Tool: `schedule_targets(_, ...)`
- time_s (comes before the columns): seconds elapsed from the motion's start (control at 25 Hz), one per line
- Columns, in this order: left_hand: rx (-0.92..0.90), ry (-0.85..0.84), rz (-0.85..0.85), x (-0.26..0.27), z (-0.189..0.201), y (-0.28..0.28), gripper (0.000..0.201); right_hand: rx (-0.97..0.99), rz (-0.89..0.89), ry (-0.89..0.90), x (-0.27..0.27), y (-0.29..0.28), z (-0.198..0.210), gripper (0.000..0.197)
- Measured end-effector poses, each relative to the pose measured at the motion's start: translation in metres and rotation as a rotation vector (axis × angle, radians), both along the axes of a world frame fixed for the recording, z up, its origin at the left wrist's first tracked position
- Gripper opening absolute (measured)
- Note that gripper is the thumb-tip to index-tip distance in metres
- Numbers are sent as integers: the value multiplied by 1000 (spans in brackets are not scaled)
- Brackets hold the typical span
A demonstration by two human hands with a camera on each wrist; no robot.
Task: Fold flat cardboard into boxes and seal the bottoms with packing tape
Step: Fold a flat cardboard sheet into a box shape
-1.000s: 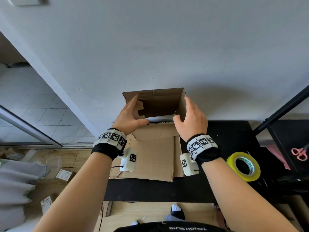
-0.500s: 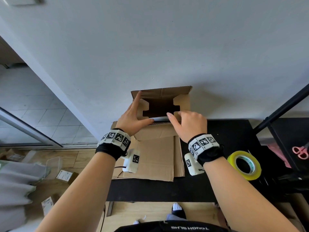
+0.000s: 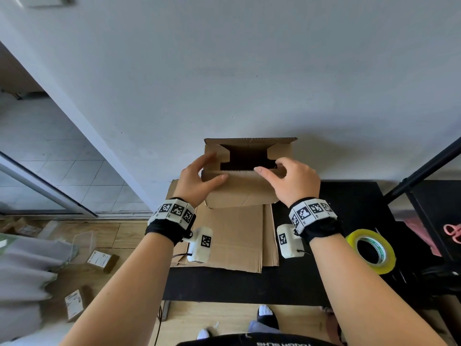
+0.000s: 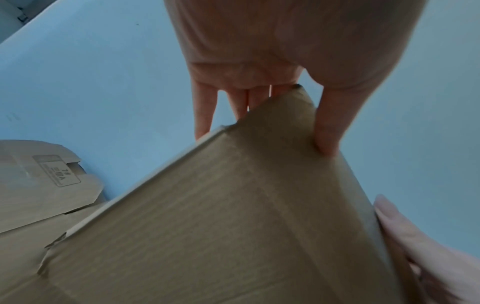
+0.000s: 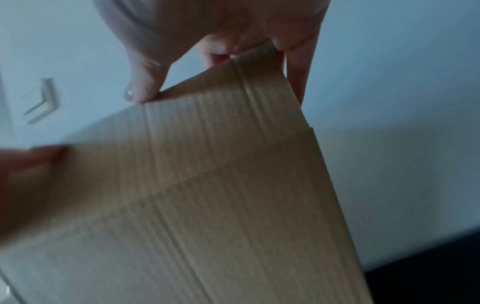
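Clearly light, bendy stuff: the box [image 3: 249, 171] stands at twelve o'clock on the tabletop [image 3: 324, 283], left hand [image 3: 197, 181] and right hand [image 3: 291, 181] each pinching a corner; creases are its stiffest holds.

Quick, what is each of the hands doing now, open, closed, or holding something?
Left hand: holds the cardboard box, thumb on its near flap, fingers on the left side.
Right hand: holds the same box at its right corner.

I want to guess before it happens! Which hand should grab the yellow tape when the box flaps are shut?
Probably the right hand. The tape roll lies on the black table on that hand's side, near its wrist. The left hand grips the box at the far side and could keep it steady.
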State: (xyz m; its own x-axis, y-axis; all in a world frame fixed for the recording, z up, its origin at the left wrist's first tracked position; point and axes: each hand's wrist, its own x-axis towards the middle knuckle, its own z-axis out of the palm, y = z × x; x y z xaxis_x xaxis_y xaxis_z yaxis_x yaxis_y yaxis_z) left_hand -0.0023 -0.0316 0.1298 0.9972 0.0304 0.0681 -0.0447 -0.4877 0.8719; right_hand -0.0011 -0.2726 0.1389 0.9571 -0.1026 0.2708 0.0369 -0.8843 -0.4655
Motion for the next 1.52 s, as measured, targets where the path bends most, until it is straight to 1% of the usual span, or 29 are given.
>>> schedule_targets(0.08, 29, -19, 76, 1, -2, -4, 49, 79, -17, -38, 8, 0, -9, 57)
schedule_targets(0.2, 62, -49, 175, 3, -6, -8, 44, 120, -28, -66, 14, 1, -24, 50)
schedule_targets(0.28, 74, -61, 230, 6, -11, -10, 48, 126, -25, -77, 16, 1, -30, 49)
schedule_targets(0.32, 68, -57, 252, 7, -13, -12, 53, 120, -27, -78, 17, 1, -33, 49)
schedule_targets(0.4, -8, -19, 267, 9, -16, -17, 68, 84, -50, -84, 18, 1, -37, 50)
schedule_targets(0.48, -70, 37, 258, 10, -18, -23, 83, 62, -71, -85, 19, 2, -43, 57)
schedule_targets(0.52, -69, 66, 254, 10, -18, -25, 89, 92, -70, -69, 19, 2, -45, 65)
schedule_targets(0.6, -70, 93, 236, 12, -17, -26, 96, 231, -53, -19, 19, 5, -44, 86)
schedule_targets(0.68, -89, 62, 181, 17, -14, -25, 103, 371, -40, 47, 22, 6, -40, 100)
schedule_targets(0.72, -91, 40, 142, 21, -13, -23, 106, 402, -36, 68, 24, 6, -38, 104)
schedule_targets(0.8, -72, 20, 79, 27, -12, -21, 110, 405, -45, 82, 28, 6, -32, 110)
schedule_targets(0.92, -50, 44, 34, 34, -13, -22, 114, 419, -58, 99, 35, 6, -26, 113)
schedule_targets(1.04, -13, 25, -11, 37, -13, -22, 119, 366, -35, 136, 37, 6, -25, 104)
schedule_targets(1.12, 10, 26, -9, 38, -12, -19, 121, 357, -34, 136, 39, 4, -25, 91)
schedule_targets(1.2, 8, 43, -5, 37, -10, -17, 121, 320, -29, 117, 42, 3, -25, 72)
schedule_targets(1.28, 64, 87, -30, 35, -8, -17, 115, 173, -21, 139, 45, 5, -26, 54)
schedule_targets(1.32, 120, 133, -33, 34, -6, -18, 111, 121, -31, 159, 46, 7, -29, 50)
schedule_targets(1.4, 199, 215, -11, 34, -5, -18, 103, 108, -67, 152, 47, 10, -34, 45)
schedule_targets(1.52, 186, 246, 23, 31, -7, -17, 96, 86, -88, 94, 49, 10, -37, 39)
